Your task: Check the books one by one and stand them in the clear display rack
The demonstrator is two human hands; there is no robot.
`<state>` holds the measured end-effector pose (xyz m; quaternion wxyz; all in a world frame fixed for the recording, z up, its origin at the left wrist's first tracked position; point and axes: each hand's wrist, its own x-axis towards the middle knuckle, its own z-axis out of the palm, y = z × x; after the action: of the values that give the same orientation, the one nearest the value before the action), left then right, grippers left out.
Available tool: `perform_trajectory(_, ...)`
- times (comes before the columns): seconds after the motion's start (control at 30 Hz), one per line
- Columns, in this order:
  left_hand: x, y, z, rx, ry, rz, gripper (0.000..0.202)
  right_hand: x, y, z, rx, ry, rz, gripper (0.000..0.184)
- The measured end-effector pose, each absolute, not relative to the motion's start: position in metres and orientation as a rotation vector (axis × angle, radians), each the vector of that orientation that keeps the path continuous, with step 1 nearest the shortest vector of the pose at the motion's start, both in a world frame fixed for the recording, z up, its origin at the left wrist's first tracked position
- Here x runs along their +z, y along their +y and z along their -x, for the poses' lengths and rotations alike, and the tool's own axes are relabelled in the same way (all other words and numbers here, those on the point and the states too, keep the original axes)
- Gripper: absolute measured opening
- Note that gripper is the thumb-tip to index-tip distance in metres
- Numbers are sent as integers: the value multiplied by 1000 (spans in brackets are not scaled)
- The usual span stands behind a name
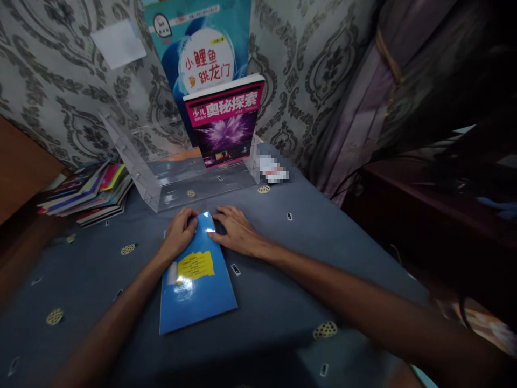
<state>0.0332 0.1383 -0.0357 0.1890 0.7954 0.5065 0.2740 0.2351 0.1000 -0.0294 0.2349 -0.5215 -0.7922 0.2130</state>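
A thin blue book (pixel 197 302) with a yellow patch of print on its glossy cover lies on the cloth-covered table, pointing away from me. At its far left corner, my left hand (pixel 180 233) grips it, thumb on the cover and fingers curled over the edge. My right hand (pixel 234 230) holds the far right edge, its thumb resting on the cover. Beyond the hands stands a clear acrylic rack (pixel 147 186). A book with a magenta and purple cover (pixel 224 129) stands upright in the rack's right part.
A larger teal book (pixel 161 43) stands against the patterned wall. To the left is a stack of books (pixel 91 188). A blurred white item (pixel 272 167) lies right of the rack. Dark furniture (pixel 424 210) borders the table (pixel 291 280) on the right, near a purple curtain (pixel 355 118).
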Motion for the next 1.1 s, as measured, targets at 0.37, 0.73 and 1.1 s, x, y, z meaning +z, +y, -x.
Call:
perform_trajectory(0.37,-3,130,-61,475,858,-2439,20,-32,116,-252,1044,-1813,1041,55)
perform_trajectory(0.73,-3,20,-76,227,1591,-2928,35,-35,101,-269,1176,-1677,947,38)
perform_trajectory(1.1,4,22,-80,84,1695,-2981,15,-30,92,-276,1145,-1654,885,38)
